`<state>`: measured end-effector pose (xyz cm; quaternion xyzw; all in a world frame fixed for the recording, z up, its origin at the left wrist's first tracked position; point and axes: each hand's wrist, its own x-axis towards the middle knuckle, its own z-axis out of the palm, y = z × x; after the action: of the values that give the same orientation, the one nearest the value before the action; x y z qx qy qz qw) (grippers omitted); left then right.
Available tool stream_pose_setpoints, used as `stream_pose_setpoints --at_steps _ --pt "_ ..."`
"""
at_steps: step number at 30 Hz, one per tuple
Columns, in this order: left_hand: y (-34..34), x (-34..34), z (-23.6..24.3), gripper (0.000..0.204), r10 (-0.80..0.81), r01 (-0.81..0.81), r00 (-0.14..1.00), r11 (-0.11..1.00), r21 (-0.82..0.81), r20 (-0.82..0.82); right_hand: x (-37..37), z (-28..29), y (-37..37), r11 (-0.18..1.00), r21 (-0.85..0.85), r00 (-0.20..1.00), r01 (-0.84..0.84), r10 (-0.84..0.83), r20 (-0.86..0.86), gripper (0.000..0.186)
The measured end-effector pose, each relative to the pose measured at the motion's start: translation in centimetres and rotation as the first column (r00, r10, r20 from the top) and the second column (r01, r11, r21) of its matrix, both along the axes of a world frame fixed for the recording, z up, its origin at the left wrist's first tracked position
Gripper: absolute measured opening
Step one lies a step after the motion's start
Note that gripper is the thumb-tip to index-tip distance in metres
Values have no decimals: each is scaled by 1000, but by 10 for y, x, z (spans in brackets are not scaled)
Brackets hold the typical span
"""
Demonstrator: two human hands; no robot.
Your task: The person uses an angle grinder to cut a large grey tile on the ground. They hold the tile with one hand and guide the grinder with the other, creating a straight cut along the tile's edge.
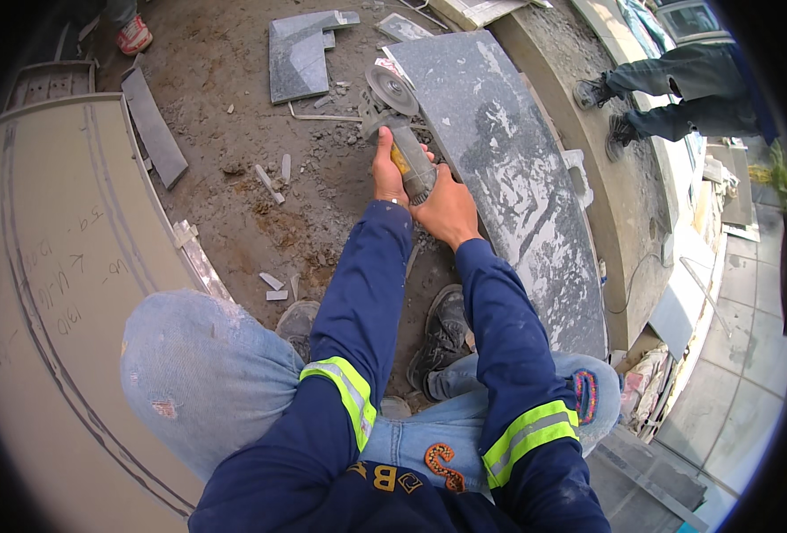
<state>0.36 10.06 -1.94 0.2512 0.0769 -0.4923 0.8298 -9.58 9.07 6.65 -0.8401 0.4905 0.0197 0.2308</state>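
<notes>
Both of my hands are closed around a dusty angle grinder (414,162) with a yellow patch on its side. My left hand (388,171) wraps the body from the left, thumb up along it. At the rear end, my right hand (448,210) grips the housing. The round disc (393,90) faces away from me, close to the left edge of a long grey stone slab (509,169) smeared with white. Whether the disc touches the slab I cannot tell.
A large beige panel (74,266) with pencil marks lies at left. Grey stone offcuts (298,67) and a narrow strip (154,129) rest on the dirt ground. A person in dark trousers (691,84) stands on the concrete ledge at right; another person's shoe (134,35) shows top left.
</notes>
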Motion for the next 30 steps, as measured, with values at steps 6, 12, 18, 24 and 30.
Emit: stream_pose_setpoints --at_steps 6,12,18,24,30 --pt "-2 1 -2 65 -1 1 1000 1000 -5 -4 1 0 0 1000 -17 1000 -4 4 -3 76" --pt "-5 4 -3 65 -4 4 1000 1000 10 1 4 -1 -2 1000 -18 1000 -2 2 6 74" --pt "-7 8 -4 65 0 0 1000 1000 -1 -7 8 -1 -3 1000 -10 1000 -1 1 -4 73" --pt "-10 8 -3 65 -1 1 1000 1000 -10 -9 9 -2 -7 1000 -16 1000 9 -9 -14 74" --pt "-13 14 -9 66 4 -4 1000 1000 -8 4 14 -5 -9 1000 -19 1000 -3 3 -8 75"
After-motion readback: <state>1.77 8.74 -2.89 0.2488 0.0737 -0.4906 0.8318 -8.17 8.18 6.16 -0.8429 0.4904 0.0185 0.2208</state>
